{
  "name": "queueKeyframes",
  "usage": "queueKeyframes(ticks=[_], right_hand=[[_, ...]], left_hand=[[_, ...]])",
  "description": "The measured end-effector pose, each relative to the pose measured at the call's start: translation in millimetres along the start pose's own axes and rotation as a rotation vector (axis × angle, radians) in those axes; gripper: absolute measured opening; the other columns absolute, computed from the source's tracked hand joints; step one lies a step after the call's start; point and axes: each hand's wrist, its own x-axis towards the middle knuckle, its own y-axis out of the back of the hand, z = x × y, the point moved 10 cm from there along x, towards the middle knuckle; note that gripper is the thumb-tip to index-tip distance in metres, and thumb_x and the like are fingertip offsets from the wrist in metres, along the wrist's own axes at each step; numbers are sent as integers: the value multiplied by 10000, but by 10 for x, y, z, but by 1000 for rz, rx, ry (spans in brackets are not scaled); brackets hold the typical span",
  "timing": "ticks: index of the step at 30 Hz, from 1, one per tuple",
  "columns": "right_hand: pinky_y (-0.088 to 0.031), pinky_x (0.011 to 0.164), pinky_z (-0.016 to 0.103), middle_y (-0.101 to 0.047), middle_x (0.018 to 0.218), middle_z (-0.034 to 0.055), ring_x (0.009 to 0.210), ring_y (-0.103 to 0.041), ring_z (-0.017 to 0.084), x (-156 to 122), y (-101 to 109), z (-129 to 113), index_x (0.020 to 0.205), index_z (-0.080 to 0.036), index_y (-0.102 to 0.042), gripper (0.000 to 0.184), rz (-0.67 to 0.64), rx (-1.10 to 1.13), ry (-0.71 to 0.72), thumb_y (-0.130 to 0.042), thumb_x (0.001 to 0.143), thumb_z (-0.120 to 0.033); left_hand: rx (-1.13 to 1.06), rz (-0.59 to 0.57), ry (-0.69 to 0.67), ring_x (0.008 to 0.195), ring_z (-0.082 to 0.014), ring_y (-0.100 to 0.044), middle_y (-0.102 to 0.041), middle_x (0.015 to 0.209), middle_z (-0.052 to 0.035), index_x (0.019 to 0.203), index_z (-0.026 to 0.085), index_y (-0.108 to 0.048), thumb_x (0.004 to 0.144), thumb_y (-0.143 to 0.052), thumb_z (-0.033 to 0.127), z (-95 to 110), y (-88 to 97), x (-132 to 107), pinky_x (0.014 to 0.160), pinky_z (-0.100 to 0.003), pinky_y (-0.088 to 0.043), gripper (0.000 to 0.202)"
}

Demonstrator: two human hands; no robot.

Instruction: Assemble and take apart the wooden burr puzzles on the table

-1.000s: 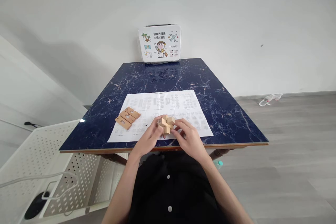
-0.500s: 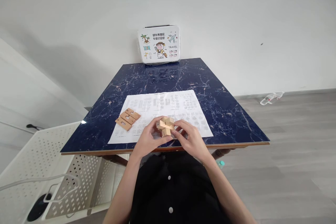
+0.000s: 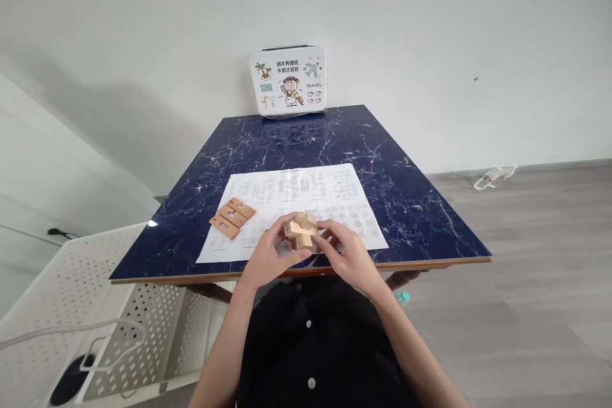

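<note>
Between my two hands is a wooden burr puzzle [image 3: 302, 229], a cluster of interlocking pale blocks, held just above the near edge of a printed sheet [image 3: 329, 199]. My left hand [image 3: 271, 254] grips it from the left, thumb along its lower side and fingers behind. On the right, my right hand [image 3: 345, 248] pinches its side with thumb and fingertips. Dark marks show on some block ends, too small to read. Left of my left hand, several flat wooden pieces [image 3: 233, 217] with cut-out slots lie side by side on the sheet's left edge.
The sheet lies on a dark blue marbled table [image 3: 306, 146]. A white case with cartoon prints [image 3: 289, 81] leans on the wall at the back. A white perforated basket unit [image 3: 90, 274] with a cable stands at left. Plastic bottles [image 3: 492, 178] lie on the floor at right.
The wooden burr puzzle has tilted slightly between my fingers. Both hands keep their grip in nearly the same place, and the view has shifted very little.
</note>
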Motion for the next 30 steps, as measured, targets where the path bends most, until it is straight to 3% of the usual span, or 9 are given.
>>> queueKeyframes(ticks=[3, 6, 9, 21, 30], right_hand=[[-529, 655, 324, -725, 859, 50, 735, -693, 207, 4, 22, 26, 1193, -204, -676, 247, 10, 36, -20, -580, 1052, -383], [-520, 640, 318, -718, 830, 46, 717, -682, 204, 7, 38, 46, 1199, -197, -674, 266, 16, 56, -29, -582, 1050, -397], [-511, 621, 311, -717, 815, 46, 696, -672, 198, 8, 40, 62, 1208, -190, -675, 283, 16, 53, -37, -584, 1046, -403], [-503, 560, 309, -709, 806, 53, 693, -676, 212, 16, 28, 14, 1205, -204, -684, 296, 22, 37, -38, -578, 1047, -431], [-514, 639, 322, -707, 797, 40, 710, -671, 205, 9, 71, 42, 1217, -202, -686, 292, 37, 76, -27, -582, 1055, -421]], left_hand=[[-65, -44, -63, 1105, -254, -664, -650, 1351, -130, 1527, 247, -519, 971, -714, 551, 19, -16, -7, 977, -373, -551, 663], [-100, -56, -93, 896, -195, -643, -691, 1118, -99, 1555, 202, -516, 1074, -533, 555, 17, -14, -12, 943, -373, -535, 597], [-93, -24, -75, 828, -175, -615, -676, 971, -63, 1532, 175, -552, 1124, -435, 497, 12, 8, -6, 974, -381, -508, 532], [-27, 11, -17, 771, -179, -577, -651, 966, -72, 1460, 172, -599, 1074, -525, 541, 68, 31, 17, 860, -358, -541, 539], [-95, -1, 18, 793, -181, -598, -675, 1014, -77, 1451, 187, -612, 1063, -553, 537, -8, 58, 33, 839, -346, -539, 525]])
